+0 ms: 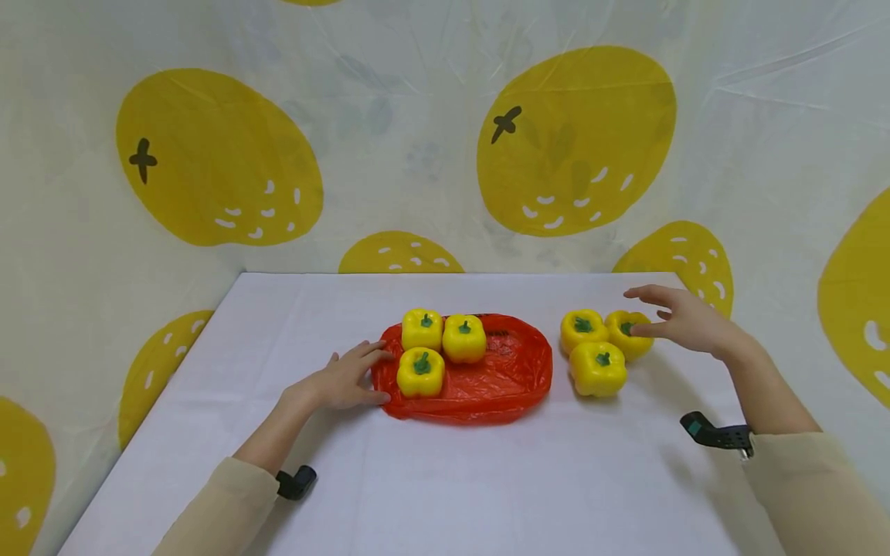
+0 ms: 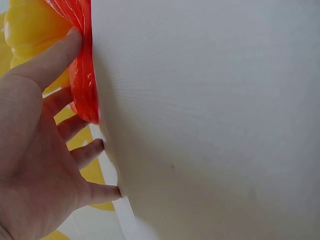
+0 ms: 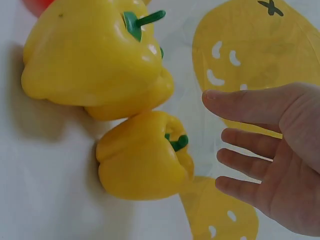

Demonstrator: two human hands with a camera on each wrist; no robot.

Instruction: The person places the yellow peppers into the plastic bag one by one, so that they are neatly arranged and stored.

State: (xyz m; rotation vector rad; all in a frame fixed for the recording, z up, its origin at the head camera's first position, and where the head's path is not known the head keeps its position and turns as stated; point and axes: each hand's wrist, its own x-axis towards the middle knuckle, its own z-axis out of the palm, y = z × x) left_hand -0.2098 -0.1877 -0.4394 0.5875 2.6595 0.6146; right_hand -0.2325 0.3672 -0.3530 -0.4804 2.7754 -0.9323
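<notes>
A red plastic bag point(image 1: 487, 386) lies flat on the table with three yellow bell peppers on its left part: one at the back point(image 1: 421, 333), one beside it point(image 1: 464, 344), and one in front point(image 1: 420, 377). My left hand point(image 1: 345, 381) rests at the bag's left edge, fingers spread. In the left wrist view its thumb point(image 2: 57, 57) lies against the bag's gathered rim point(image 2: 85, 90). To the right of the bag, three more bell peppers stand close together. Over the rightmost pepper point(image 3: 145, 157) hovers my right hand point(image 1: 684, 320), fingers extended, holding nothing.
A white cloth covers the table point(image 1: 445, 479), which ends at a back edge. Behind and beside it hangs a pale curtain point(image 1: 403, 154) printed with big yellow fruit. Dark wrist cameras sit at both sleeves.
</notes>
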